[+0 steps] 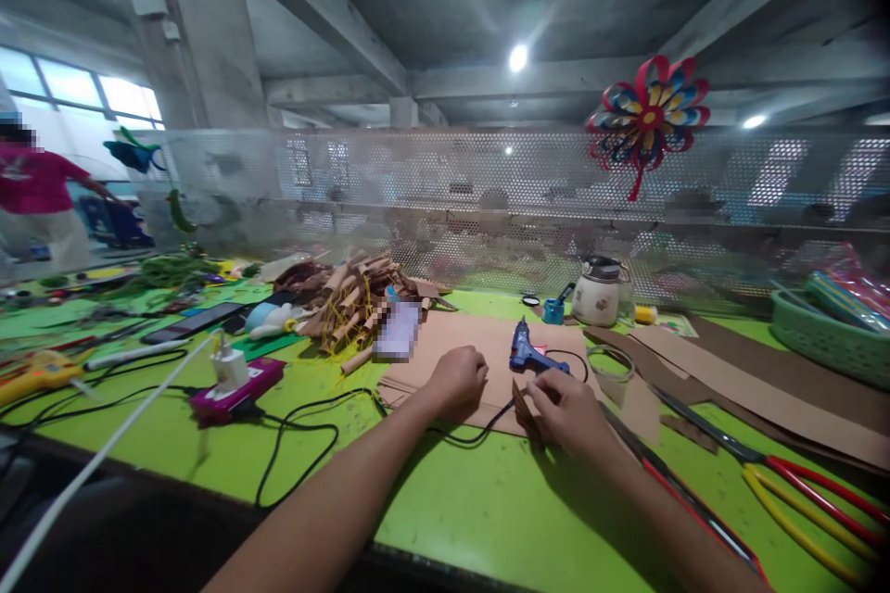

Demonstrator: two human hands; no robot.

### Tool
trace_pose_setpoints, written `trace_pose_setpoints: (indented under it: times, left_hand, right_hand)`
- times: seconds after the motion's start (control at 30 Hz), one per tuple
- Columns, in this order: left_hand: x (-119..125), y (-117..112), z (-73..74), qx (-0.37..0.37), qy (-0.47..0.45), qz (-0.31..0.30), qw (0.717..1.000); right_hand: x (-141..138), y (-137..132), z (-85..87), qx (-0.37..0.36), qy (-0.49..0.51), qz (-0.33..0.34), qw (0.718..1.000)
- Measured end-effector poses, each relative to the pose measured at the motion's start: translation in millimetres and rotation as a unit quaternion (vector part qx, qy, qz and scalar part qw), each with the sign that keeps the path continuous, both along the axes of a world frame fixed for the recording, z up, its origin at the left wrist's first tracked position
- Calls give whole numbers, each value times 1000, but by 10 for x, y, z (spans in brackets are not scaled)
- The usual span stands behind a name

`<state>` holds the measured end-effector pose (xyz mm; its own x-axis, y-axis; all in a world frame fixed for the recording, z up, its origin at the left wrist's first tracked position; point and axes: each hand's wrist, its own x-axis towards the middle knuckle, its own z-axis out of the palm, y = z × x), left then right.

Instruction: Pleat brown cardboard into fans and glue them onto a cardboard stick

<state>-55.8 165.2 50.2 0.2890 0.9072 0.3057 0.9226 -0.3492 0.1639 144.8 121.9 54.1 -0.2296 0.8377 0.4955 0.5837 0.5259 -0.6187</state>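
Note:
My left hand [459, 380] rests as a loose fist on a brown cardboard sheet [445, 343] lying on the green table [459, 500]. My right hand [566, 408] is closed in a pinch on a small brown cardboard piece [523, 400] at the sheet's near edge. A blue glue gun [527, 354] stands on the cardboard just beyond my right hand, its black cord running towards me. What my left hand holds, if anything, is hidden.
A pile of rolled cardboard tubes [354, 296] lies behind the sheet. Long cardboard strips [751, 380] and red-and-yellow sticks [813, 500] lie right. A pink power strip [233, 389] with cables sits left. A pot [598, 289], green basket [827, 334], mesh screen and pinwheel [650, 116] stand behind. A person [34, 204] is far left.

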Motion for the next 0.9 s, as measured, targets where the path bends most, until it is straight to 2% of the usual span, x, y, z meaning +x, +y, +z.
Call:
trace_pose_setpoints:
  times: [0.33, 0.47, 0.57, 0.67, 0.77, 0.83, 0.9]
  left_hand:
    - [-5, -17, -44, -11, -12, -7, 1000]
    - [-5, -10, -40, -15, -19, 30, 999]
    - [-144, 169, 120, -1, -21, 114, 993]
    - [-420, 502, 425, 30, -12, 223, 974]
    - [-674, 818, 682, 40, 2, 301, 953]
    - [-755, 958, 729, 38, 12, 330, 943]
    - [-759, 1046, 675, 27, 19, 341, 939]
  right_hand:
    - [38, -28, -97, 38, 6, -7, 999]
    - [25, -52, -87, 37, 14, 6, 999]
    - [8, -70, -82, 25, 24, 18, 999]
    - [-9, -83, -85, 24, 33, 31, 999]
    - [-18, -102, -70, 25, 30, 41, 998]
    - [-14, -117, -47, 24, 21, 40, 999]
    - [-4, -131, -18, 23, 15, 41, 999]
